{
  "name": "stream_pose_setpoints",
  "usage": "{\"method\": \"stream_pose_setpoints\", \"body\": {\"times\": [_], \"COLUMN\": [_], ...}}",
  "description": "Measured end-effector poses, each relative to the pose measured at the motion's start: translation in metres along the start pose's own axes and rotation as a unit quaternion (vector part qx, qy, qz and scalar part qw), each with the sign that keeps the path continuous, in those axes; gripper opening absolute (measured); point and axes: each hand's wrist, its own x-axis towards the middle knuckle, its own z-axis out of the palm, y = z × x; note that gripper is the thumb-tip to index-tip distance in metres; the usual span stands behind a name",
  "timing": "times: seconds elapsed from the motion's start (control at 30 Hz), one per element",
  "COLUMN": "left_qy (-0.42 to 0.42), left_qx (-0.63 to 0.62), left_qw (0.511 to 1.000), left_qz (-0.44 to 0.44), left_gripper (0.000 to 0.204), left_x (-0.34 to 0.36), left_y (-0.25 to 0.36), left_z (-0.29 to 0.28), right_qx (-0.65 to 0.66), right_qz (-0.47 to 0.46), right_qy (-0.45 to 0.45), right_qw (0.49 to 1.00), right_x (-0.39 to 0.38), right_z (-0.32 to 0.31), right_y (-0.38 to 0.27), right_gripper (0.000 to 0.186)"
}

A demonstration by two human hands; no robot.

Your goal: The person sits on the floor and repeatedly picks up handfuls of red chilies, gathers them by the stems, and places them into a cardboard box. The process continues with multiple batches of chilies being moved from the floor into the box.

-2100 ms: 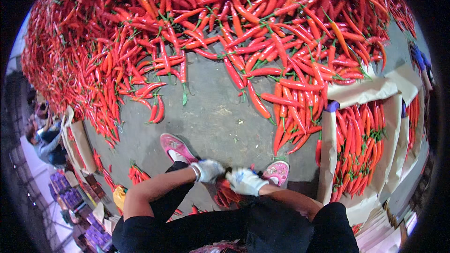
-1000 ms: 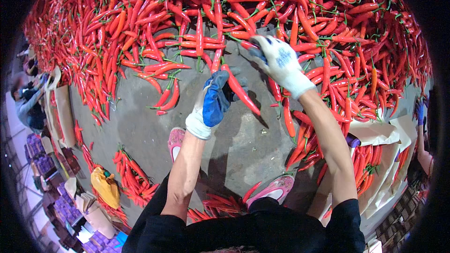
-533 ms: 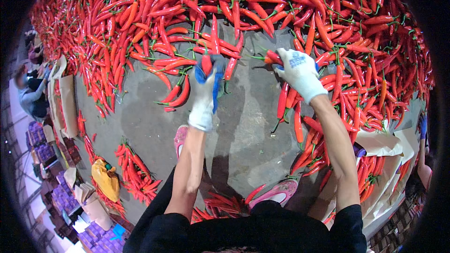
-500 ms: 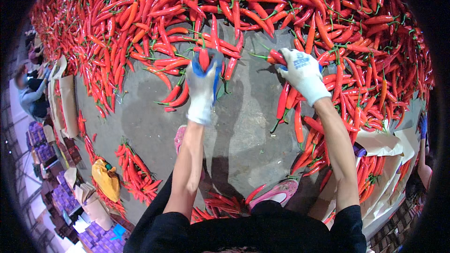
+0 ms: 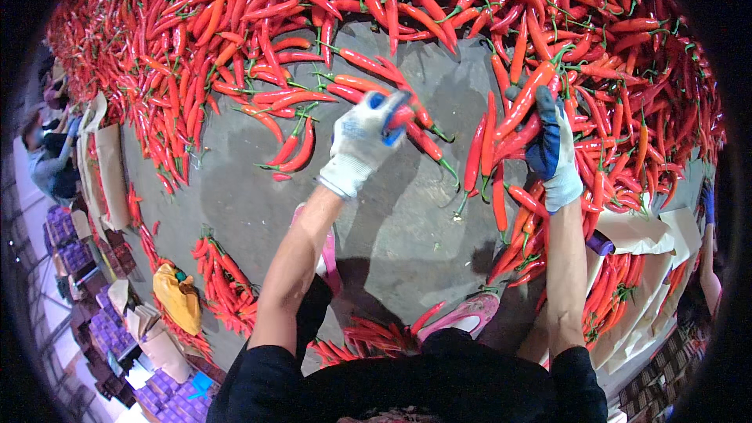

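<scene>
My left hand (image 5: 364,137), in a white knit glove with a blue palm, is closed around a red chili pepper (image 5: 401,117); its fingers are slightly blurred. Beyond it, several loose chilies (image 5: 368,63) lie on the grey floor. Over on the right, my right hand (image 5: 553,153), gloved alike with its blue palm turned inward, grips red chili peppers (image 5: 526,102) at the edge of the big pile. A dark fingertip shows behind them, and how many it holds is hard to make out.
A wide heap of red chilies (image 5: 258,0) curves across the far side. A smaller bunch (image 5: 223,282) and a yellow bag (image 5: 178,298) lie at left. Paper-lined chilies (image 5: 619,282) stand at right. My pink shoe (image 5: 470,315) is near, and another person (image 5: 53,158) is far left.
My left hand has swung right with its chili, shifting the loose peppers nearby. My right hand has moved right to the pile's edge and turned its palm inward, now around chilies there.
</scene>
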Motion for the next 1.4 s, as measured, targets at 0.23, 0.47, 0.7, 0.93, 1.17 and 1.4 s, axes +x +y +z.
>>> {"method": "stream_pose_setpoints", "body": {"times": [0.23,0.47,0.7,0.93,1.17,1.4], "left_qy": [-0.232,-0.048,-0.161,-0.007,0.141,-0.030], "left_qx": [0.185,0.184,-0.019,-0.270,-0.050,-0.066], "left_qw": [0.946,0.944,0.924,0.963,0.970,0.992], "left_qz": [0.128,0.271,0.346,-0.004,-0.192,-0.105], "left_gripper": [0.045,0.032,0.046,0.040,0.055,0.055], "left_x": [0.003,-0.017,-0.071,-0.081,-0.018,-0.049], "left_y": [0.016,0.015,0.023,0.000,-0.054,-0.022], "left_z": [0.003,0.052,0.016,-0.028,0.000,0.015], "right_qx": [0.191,-0.326,-0.731,-0.769,-0.482,0.044], "right_qz": [0.046,-0.070,-0.277,-0.377,-0.235,0.067], "right_qy": [-0.099,-0.030,-0.332,-0.409,-0.319,-0.168], "right_qw": [0.976,0.942,0.528,0.315,0.781,0.983], "right_x": [0.005,0.020,0.050,0.054,0.044,0.023], "right_z": [-0.006,0.043,0.098,0.089,0.060,0.027], "right_y": [-0.001,0.001,0.021,0.033,0.011,0.023], "right_gripper": [0.038,0.035,0.052,0.032,0.044,0.029]}}
